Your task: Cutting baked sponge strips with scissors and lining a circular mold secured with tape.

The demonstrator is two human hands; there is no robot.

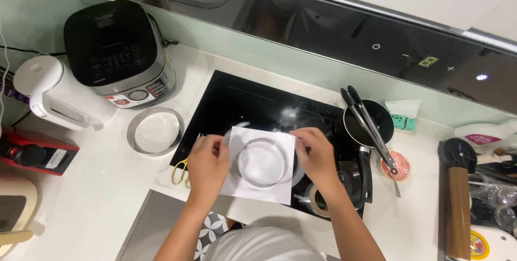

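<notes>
A white sheet of paper (pixel 269 190) lies on the black glass cooktop (pixel 247 105), and a small metal ring mould (pixel 262 162) stands on it. My left hand (pixel 208 165) pinches the sheet's left edge beside the ring. At the sheet's upper right corner my right hand (pixel 316 156) grips the paper, its fingers just right of the ring. Scissors with yellow handles (pixel 180 171) peek out from under my left hand at the cooktop's left edge.
A larger metal ring (pixel 155 131) sits left on the white counter, near a white kettle (pixel 56 97) and black rice cooker (pixel 116 46). Right of the cooktop: a small black pan (pixel 366 124) with tongs (pixel 371 129), a tape roll (pixel 319 200), a pink lidded tub (pixel 396 165).
</notes>
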